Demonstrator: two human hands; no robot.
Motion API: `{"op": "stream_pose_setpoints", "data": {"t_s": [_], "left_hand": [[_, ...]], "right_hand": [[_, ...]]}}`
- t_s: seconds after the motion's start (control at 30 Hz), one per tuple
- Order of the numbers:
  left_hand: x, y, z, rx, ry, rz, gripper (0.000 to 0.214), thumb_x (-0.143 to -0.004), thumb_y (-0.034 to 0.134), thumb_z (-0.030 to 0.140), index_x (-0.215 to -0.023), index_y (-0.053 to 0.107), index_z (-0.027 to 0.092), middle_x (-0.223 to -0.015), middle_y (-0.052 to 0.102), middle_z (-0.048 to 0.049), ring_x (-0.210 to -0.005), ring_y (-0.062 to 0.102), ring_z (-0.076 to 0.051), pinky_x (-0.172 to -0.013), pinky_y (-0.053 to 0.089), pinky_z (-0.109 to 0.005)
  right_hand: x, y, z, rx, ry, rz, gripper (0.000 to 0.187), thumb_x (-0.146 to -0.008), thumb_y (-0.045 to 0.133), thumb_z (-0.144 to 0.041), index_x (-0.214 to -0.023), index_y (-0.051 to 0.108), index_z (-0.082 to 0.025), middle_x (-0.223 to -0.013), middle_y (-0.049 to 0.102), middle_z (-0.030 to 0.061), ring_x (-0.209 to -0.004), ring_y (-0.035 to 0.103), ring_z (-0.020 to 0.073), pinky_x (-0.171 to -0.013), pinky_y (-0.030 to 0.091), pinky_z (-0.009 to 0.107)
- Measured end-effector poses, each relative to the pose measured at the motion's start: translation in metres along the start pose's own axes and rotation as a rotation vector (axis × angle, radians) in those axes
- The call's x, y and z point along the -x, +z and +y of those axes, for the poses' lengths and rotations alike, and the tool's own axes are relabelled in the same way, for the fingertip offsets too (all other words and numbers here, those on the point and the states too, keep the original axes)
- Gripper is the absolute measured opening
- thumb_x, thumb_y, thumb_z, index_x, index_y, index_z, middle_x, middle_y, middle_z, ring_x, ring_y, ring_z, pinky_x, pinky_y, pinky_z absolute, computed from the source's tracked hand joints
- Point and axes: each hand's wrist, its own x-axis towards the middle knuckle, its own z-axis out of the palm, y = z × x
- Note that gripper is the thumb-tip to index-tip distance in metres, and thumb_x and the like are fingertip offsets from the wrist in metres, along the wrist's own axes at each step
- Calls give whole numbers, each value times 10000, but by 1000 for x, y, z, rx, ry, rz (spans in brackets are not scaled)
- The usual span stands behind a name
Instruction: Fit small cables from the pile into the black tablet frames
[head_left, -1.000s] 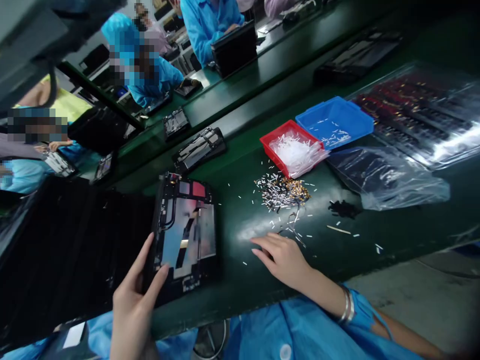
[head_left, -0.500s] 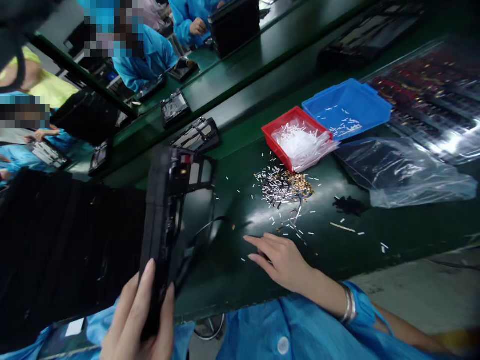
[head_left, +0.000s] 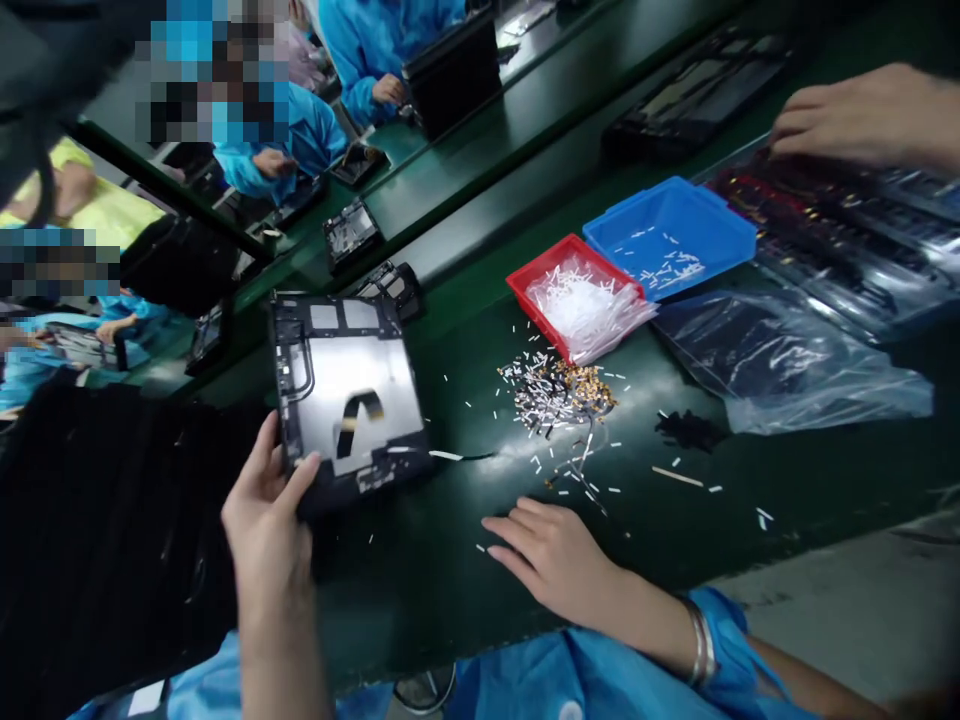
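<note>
My left hand (head_left: 266,510) grips the lower left edge of a black tablet-sized frame (head_left: 349,395), which has a silvery inner panel and a dark flat ribbon cable (head_left: 356,420) across it. A thin cable (head_left: 459,455) trails from the frame's right side. My right hand (head_left: 551,555) lies open on the green bench top (head_left: 465,560), fingers apart, just below a heap of white and gold bits (head_left: 555,395). Loose white bits lie scattered around its fingertips.
A red tray (head_left: 570,290) of white strips and a blue tray (head_left: 671,235) stand beyond the heap. A plastic bag (head_left: 780,365) lies to their right. Another person's hand (head_left: 862,120) rests on plastic-covered parts (head_left: 840,230). Black foam (head_left: 97,540) is stacked at left.
The frame has swung down from edge-on to nearly flat, its panel facing up. Another person's hand has entered at the top right. My right hand has barely moved.
</note>
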Motion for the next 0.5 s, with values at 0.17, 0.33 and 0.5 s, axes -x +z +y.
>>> {"op": "stream_pose_setpoints", "data": {"t_s": [0.17,0.33,0.5], "left_hand": [[-60,101,4,203,-233,-63,564,-707,605,22,-1259,593,141,-981,719,-63,-879,700,-161,-872,553,-276],[-116,203,9,90,-112,-157,461,-782,571,24,-1236,599,101,-1085,687,-118,-1017,666,-202,-952,510,-337],[-154,194,-7,-156,106,-54,426,-862,578,115,-1283,542,164,-1469,396,-97,-1357,366,-269,-1111,327,-467]], "right_hand": [[2,2,0,-27,45,-54,203,-913,484,-214,-938,685,-201,-797,707,29,-746,627,167,-725,491,292],[4,1,5,-63,96,-121,170,-854,543,-175,-932,688,-219,-793,709,8,-752,616,161,-693,466,274],[4,1,7,-58,85,-186,157,-891,525,-212,-936,675,-213,-790,695,10,-766,609,148,-691,449,262]]}}
